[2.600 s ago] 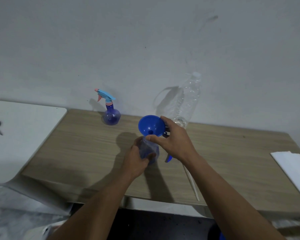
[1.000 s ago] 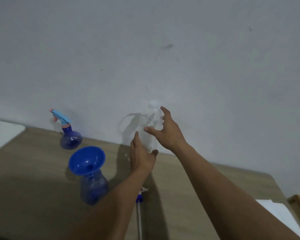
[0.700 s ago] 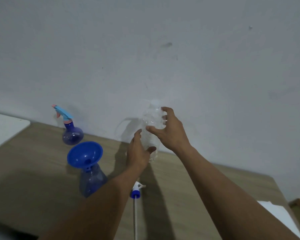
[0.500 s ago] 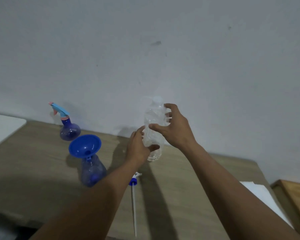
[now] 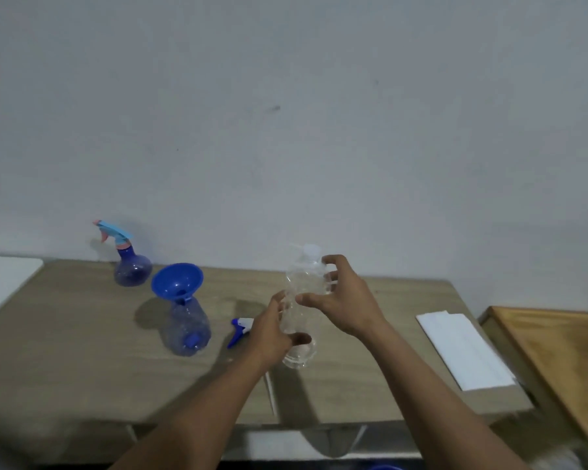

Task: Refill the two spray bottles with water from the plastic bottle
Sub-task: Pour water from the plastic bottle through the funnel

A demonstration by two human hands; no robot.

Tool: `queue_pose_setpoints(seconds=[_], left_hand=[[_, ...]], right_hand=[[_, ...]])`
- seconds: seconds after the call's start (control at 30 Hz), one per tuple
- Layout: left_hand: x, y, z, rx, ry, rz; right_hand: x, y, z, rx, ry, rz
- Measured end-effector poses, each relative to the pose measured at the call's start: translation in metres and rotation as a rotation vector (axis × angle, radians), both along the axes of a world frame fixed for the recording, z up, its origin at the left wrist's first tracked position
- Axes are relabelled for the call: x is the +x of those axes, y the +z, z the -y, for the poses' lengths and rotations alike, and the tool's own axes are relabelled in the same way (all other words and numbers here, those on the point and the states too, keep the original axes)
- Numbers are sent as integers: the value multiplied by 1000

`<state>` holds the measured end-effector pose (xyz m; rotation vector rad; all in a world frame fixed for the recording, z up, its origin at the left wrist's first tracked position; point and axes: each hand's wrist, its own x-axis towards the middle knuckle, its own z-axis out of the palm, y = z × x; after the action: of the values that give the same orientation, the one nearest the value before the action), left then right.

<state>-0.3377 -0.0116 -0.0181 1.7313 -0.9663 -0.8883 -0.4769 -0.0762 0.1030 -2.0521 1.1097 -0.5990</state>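
Plastic bottle (image 5: pixel 301 310): clear and upright, it hangs between your two hands over the middle of the wooden table (image 5: pixel 82 361), with a little water visible at its base and a pale cap on top.
Left hand (image 5: pixel 272 330): you wrap it around the lower half of the bottle, thumb across the front and fingers curled behind, closed firmly on the plastic.
Right hand (image 5: pixel 343 300): you hold it at the bottle's upper part, thumb pressed to the near side and fingers spread and bent around the far side below the cap; whether every finger touches cannot be told.
Open spray bottle (image 5: pixel 185 325): blue-tinted, it stands on the table to the left of your left hand, its top off.
Funnel (image 5: pixel 177 279): blue, seated in that bottle's neck and tilted toward the wall.
Spray head (image 5: pixel 240 329): blue and white, it lies on the table between the open bottle and your left hand, its thin tube running toward you.
Second spray bottle (image 5: pixel 129 262): round and purple-blue, trigger top fitted, it stands near the wall at the back left.
White sheet (image 5: pixel 462 351): folded, flat on the table's right end, well apart from your hands.
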Motion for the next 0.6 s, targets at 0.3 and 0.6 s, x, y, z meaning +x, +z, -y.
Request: queue_pose_setpoints(seconds=[0.3, 0.6], left_hand=[[-20, 21, 3, -20, 13, 129], [-11, 19, 5, -59, 27, 117]], right_hand=[[10, 23, -19, -1, -49, 182], [17, 15, -7, -6, -59, 234]])
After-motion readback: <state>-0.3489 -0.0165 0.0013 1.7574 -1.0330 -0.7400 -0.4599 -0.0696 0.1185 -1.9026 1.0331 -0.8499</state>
